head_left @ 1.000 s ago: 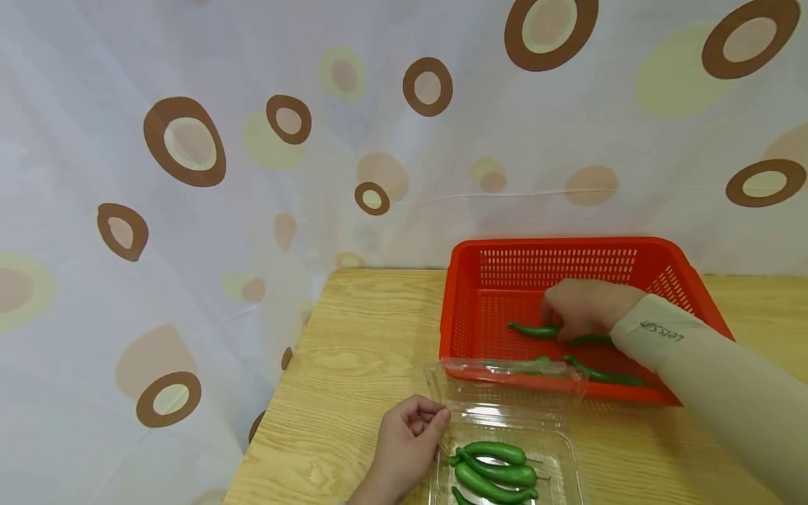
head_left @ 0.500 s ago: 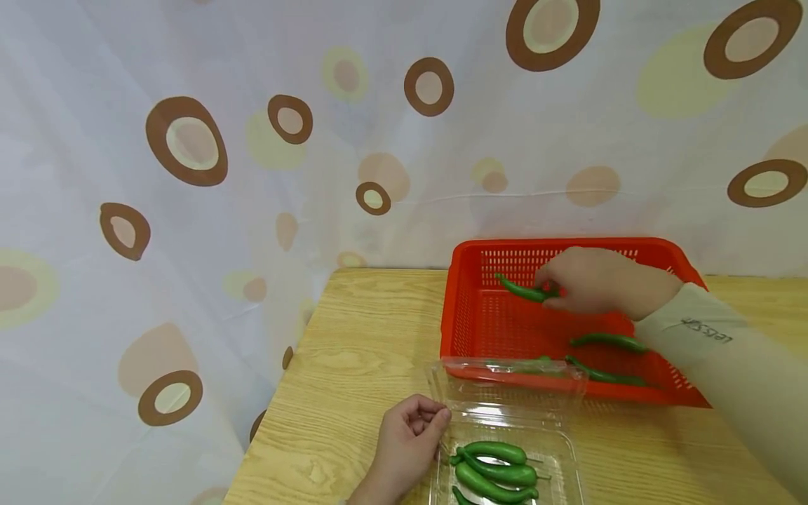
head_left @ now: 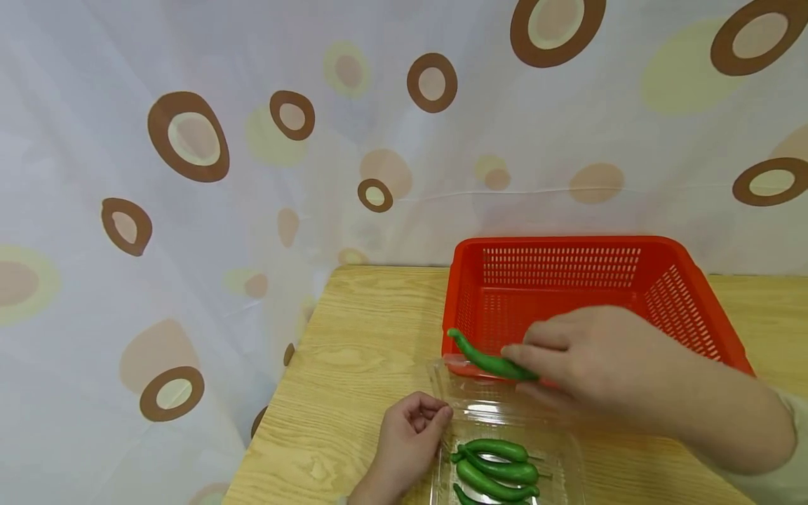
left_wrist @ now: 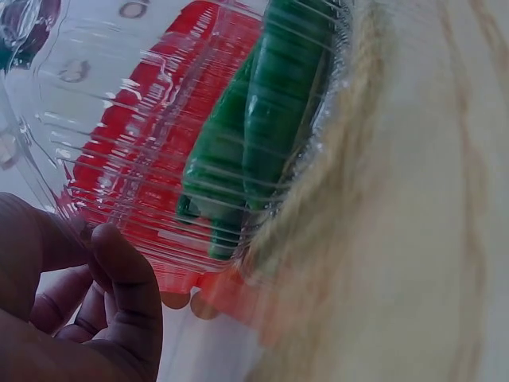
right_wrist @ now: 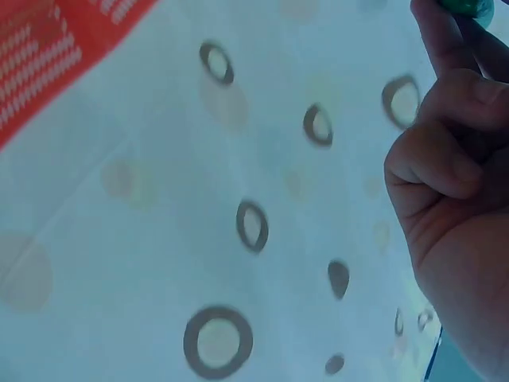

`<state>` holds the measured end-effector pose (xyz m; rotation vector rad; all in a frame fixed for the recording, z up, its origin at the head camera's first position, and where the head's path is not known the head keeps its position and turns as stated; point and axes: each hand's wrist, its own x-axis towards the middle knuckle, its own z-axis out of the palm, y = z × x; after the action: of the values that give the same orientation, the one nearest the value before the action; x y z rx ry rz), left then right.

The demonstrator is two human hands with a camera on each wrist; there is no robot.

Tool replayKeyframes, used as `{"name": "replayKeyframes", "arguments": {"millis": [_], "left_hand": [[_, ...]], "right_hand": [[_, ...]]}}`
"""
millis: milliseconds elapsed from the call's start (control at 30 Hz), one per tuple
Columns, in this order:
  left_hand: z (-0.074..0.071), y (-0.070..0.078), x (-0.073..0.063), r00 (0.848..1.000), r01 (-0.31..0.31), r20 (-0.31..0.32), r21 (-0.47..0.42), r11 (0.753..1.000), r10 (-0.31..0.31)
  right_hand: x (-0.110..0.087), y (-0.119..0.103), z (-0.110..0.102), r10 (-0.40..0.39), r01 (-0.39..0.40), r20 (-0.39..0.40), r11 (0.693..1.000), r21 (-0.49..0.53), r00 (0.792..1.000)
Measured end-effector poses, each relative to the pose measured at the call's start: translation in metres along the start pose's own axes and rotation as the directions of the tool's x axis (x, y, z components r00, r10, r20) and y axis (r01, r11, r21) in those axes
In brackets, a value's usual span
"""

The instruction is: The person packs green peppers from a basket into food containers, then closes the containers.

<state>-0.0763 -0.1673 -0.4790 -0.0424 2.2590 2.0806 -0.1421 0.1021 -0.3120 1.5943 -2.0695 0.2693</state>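
In the head view my right hand [head_left: 600, 365] pinches a long green chili pepper [head_left: 489, 361] by its thicker end. Pepper and hand hover over the near rim of the red basket [head_left: 451, 294] and the raised lid of a clear plastic clamshell box [head_left: 571, 456]. Several green peppers [head_left: 495, 484] lie side by side in the box. My left hand [head_left: 407, 442] pinches the box's left edge, near the hinge, between thumb and forefinger. The left wrist view shows the same thumb grip beside the clear wall, with green peppers [left_wrist: 278, 103] behind it. My right forearm hides much of the basket's inside.
Everything stands on a wooden table [head_left: 353, 337], whose left edge slants down toward me. A patterned white curtain [head_left: 315, 175] hangs behind and to the left. The basket sits against the back, directly beyond the box.
My right hand has picked a pepper out of the red basket, lifted it, and brought it toward me to above the box's lid. The left hand keeps its place on the box.
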Motion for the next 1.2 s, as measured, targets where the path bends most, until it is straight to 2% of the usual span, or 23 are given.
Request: {"name": "replayKeyframes", "arguments": {"millis": [100, 233, 333, 467, 600, 767, 967, 1200], "left_hand": [[0.001, 0.0, 0.001, 1.0, 0.003, -0.003, 0.003, 1.0, -0.003], [0.003, 0.0, 0.0, 1.0, 0.006, -0.009, -0.006, 1.0, -0.006], [0.003, 0.0, -0.001, 1.0, 0.004, -0.011, -0.013, 1.0, -0.005], [0.002, 0.0, -0.002, 1.0, -0.008, -0.012, -0.011, 1.0, 0.008], [0.002, 0.001, -0.003, 1.0, -0.014, -0.008, -0.014, 1.0, 0.014], [0.003, 0.002, -0.003, 1.0, -0.014, -0.004, -0.019, 1.0, 0.014], [0.003, 0.002, -0.004, 1.0, -0.013, 0.004, -0.032, 0.999, 0.013], [0.003, 0.002, -0.005, 1.0, -0.009, 0.006, -0.032, 0.999, 0.009]], "right_hand": [[-0.009, -0.022, 0.013, -0.021, 0.019, 0.067, 0.999, 0.026, 0.998], [-0.024, -0.037, 0.038, -0.072, 0.071, 0.135, 0.997, 0.008, 0.988], [-0.036, -0.046, 0.057, -0.115, 0.113, 0.134, 0.993, 0.023, 0.984], [-0.05, -0.055, 0.082, -0.133, 0.127, 0.116, 0.99, 0.059, 0.984], [-0.06, -0.061, 0.1, -0.169, 0.168, 0.112, 0.986, 0.021, 0.979], [-0.067, -0.069, 0.11, -0.168, 0.165, 0.083, 0.985, 0.042, 0.982], [-0.07, -0.072, 0.114, -0.13, 0.125, 0.117, 0.991, 0.044, 0.985], [-0.072, -0.073, 0.117, -0.099, 0.096, 0.104, 0.995, 0.038, 0.99]]}}
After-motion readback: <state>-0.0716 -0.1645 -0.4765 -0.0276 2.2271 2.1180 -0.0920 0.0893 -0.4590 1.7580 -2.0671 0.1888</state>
